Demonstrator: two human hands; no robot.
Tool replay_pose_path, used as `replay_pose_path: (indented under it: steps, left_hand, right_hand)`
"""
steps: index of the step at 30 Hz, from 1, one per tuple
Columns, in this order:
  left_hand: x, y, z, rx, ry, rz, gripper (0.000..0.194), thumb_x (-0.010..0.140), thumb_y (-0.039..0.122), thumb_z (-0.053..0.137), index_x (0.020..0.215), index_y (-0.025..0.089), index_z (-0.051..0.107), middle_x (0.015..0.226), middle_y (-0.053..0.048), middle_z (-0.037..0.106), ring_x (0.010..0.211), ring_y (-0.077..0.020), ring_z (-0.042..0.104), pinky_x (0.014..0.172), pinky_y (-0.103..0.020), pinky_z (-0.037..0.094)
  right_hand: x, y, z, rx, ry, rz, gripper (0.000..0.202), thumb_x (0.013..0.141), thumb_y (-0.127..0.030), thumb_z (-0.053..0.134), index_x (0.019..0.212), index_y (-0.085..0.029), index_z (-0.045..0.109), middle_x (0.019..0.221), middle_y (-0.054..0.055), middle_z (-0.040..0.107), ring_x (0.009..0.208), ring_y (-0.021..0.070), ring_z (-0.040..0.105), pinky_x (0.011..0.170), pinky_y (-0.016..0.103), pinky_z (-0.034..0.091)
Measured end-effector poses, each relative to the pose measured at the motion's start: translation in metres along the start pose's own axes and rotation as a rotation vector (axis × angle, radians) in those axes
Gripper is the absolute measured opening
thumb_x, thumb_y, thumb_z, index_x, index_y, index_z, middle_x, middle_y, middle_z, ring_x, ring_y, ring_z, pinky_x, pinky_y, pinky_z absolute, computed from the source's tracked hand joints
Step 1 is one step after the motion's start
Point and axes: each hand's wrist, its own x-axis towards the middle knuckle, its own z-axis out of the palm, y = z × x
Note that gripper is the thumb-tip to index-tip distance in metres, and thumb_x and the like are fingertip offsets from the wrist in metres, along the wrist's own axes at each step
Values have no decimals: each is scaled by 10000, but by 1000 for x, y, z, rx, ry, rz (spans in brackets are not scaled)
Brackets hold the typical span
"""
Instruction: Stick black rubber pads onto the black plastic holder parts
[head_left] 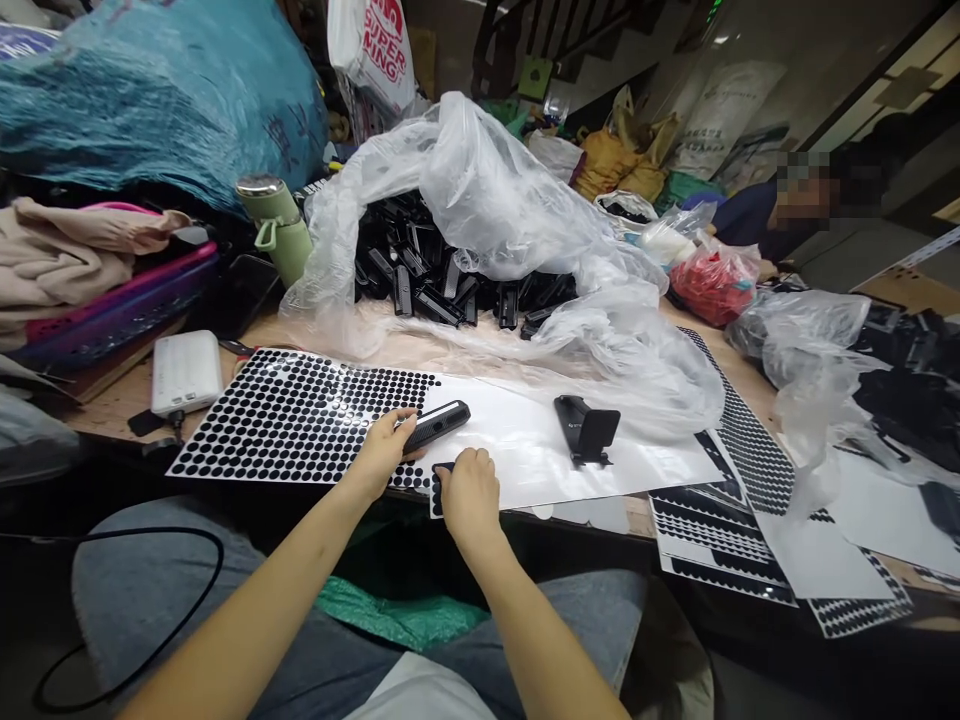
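My left hand point(388, 450) is closed around one end of a long black plastic piece point(442, 420) with a rounded far end, held over a white sheet. Rows of black round stickers point(300, 415) cover the left part of that sheet, while its middle is bare white point(517, 460). Close by on the right, my right hand point(472, 490) has its fingers curled and its thumb at a dotted edge of the sticker sheet point(436, 492) near the table's front. A black folding stand point(589, 430) sits upright on the bare white part, touched by neither hand.
Behind the sheet, a clear plastic bag point(495, 200) lies open around many black plastic pieces point(420, 270). A green flask point(277, 230) and white power bank point(186, 372) stand left. More sticker sheets point(720, 540) overhang the front edge at right. A person point(750, 215) sits beyond.
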Motion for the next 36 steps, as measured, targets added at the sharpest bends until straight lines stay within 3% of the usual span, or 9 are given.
replay_pose_path:
  steps: [4,9,15,19,26,32,36]
  left_hand:
    - [1,-3,0,-11,3,7,153,794,229,538,928,162,573,866,-49,560,755,-160,580,611,-315,557]
    - [2,-4,0,-13,11,13,145,787,236,542,907,163,576,836,-38,542,730,-147,559,603,-303,553]
    - [4,-4,-2,-29,-7,-15,165,780,257,557,910,157,574,865,-53,545,760,-153,557,594,-284,560]
    - [5,-3,-2,-36,0,-28,184,776,265,567,922,153,573,920,-67,541,789,-158,555,597,-279,564]
    - [3,-2,-1,-25,0,-21,161,788,260,550,908,155,574,897,-60,540,765,-147,552,592,-281,565]
    - [3,-2,0,-27,14,-14,156,786,258,551,896,152,577,871,-56,542,743,-144,552,579,-274,562]
    - [4,-2,0,-30,21,-12,158,774,263,567,886,152,578,852,-50,544,729,-141,551,579,-277,559]
  right_hand:
    - [-3,4,-1,56,40,-10,157,826,-182,462,939,-111,545,957,133,551,915,247,518,775,350,408]
    - [-8,5,3,44,87,11,155,816,-216,468,906,-124,554,944,154,555,889,278,522,730,385,401]
    - [-13,6,3,195,98,-137,170,848,-192,384,861,-165,551,887,114,570,853,243,531,733,359,398]
    - [-9,10,3,152,180,-27,211,819,-291,459,938,-138,542,938,157,554,897,288,513,723,389,393]
    - [-9,5,8,170,125,-62,155,823,-164,397,834,-161,552,866,125,562,826,250,531,710,366,392]
    - [-12,5,11,127,189,-15,163,812,-245,460,912,-143,539,934,161,551,887,291,509,716,394,385]
    - [-10,5,11,120,144,-15,147,820,-190,416,873,-143,544,913,162,557,858,287,518,710,401,380]
